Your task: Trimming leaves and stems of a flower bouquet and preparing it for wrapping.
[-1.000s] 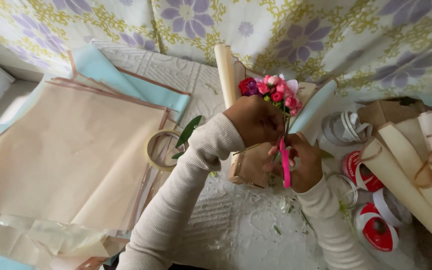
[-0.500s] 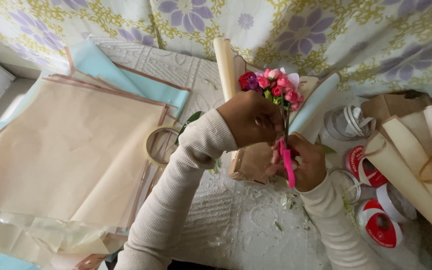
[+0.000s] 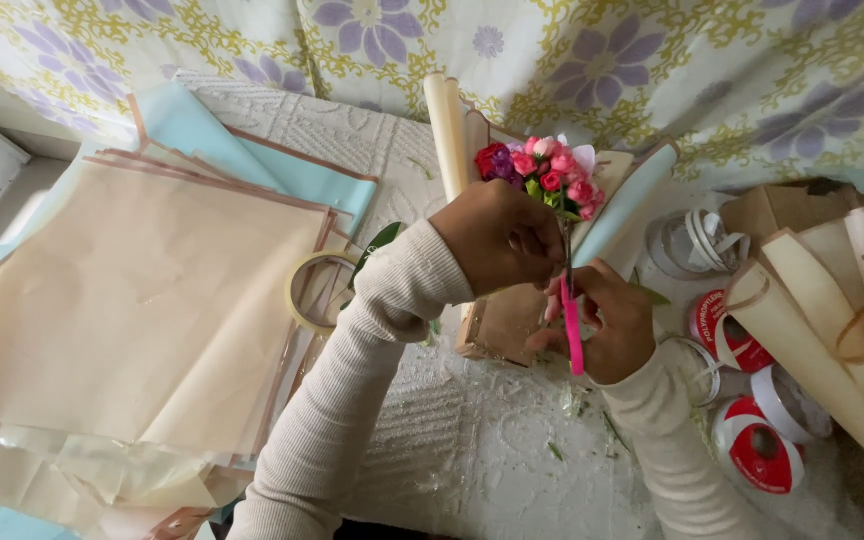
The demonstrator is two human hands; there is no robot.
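Note:
My left hand is closed around the stems of a small bunch of red, pink and purple flowers, holding it upright above the white textured surface. My right hand grips pink-handled scissors, their blades pointing up toward the stems just below the blooms. Both hands are close together, almost touching. A brown paper block lies right beneath them.
A stack of tan and light-blue wrapping sheets fills the left. A tape roll lies beside it. Rolled papers, red ribbon spools and clear ribbon sit at right. A cream roll stands behind the flowers.
Both hands and the flower bunch have shifted slightly; the scissors stay raised at the stems. Little else differs.

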